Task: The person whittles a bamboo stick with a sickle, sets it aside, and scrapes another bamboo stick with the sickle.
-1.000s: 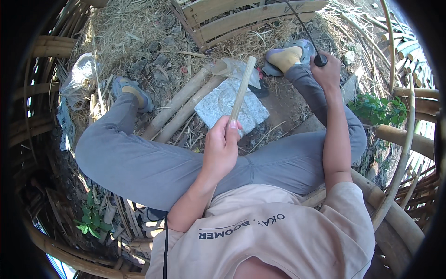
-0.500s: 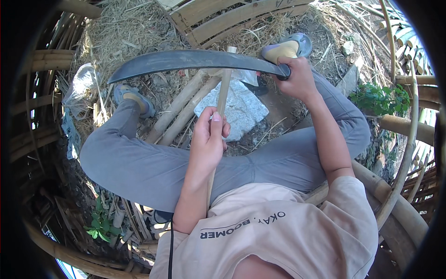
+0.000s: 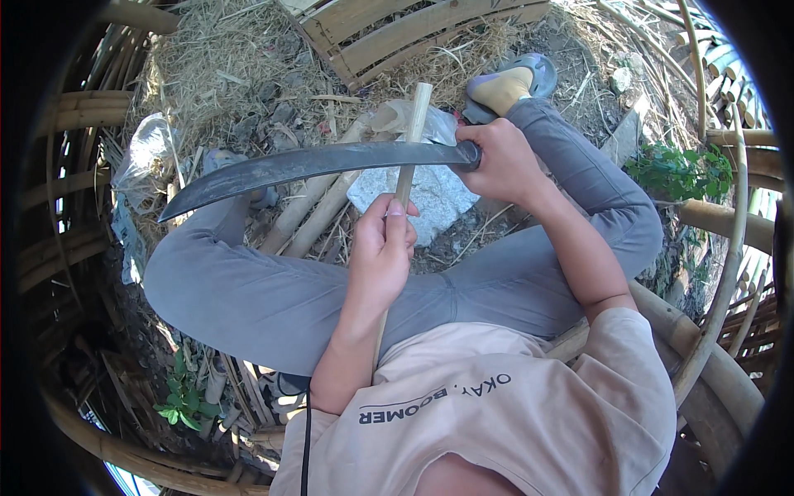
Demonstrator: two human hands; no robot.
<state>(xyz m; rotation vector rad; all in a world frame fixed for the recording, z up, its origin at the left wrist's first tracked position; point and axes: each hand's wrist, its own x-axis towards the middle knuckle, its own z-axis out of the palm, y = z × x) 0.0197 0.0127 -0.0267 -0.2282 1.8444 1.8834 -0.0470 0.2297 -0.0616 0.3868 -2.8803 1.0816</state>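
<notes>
My right hand point(image 3: 499, 159) is closed round the handle of a machete point(image 3: 314, 164), whose long dark curved blade reaches out to the left. The blade lies across a pale wooden stick point(image 3: 418, 114), partway up its length. My left hand point(image 3: 383, 241) grips that stick below the blade, thumb along its side. The stick's lower end runs back along my left forearm toward my waist. Beneath the blade and stick lies a whitish flat stone point(image 3: 440, 203), partly hidden by them.
Two bamboo poles point(image 3: 308, 223) lie left of the stone, with a clear plastic bag point(image 3: 392, 117) just beyond. A slatted wooden crate point(image 3: 413, 37) stands at the far side. My bent legs flank the stone. Leafy plants point(image 3: 682, 171) and bamboo rails point(image 3: 728, 225) are at the right.
The machete has come down along the stick toward my left hand, shifting left and nearer me. My left hand has moved slightly right, and the stick leans a little more rightward.
</notes>
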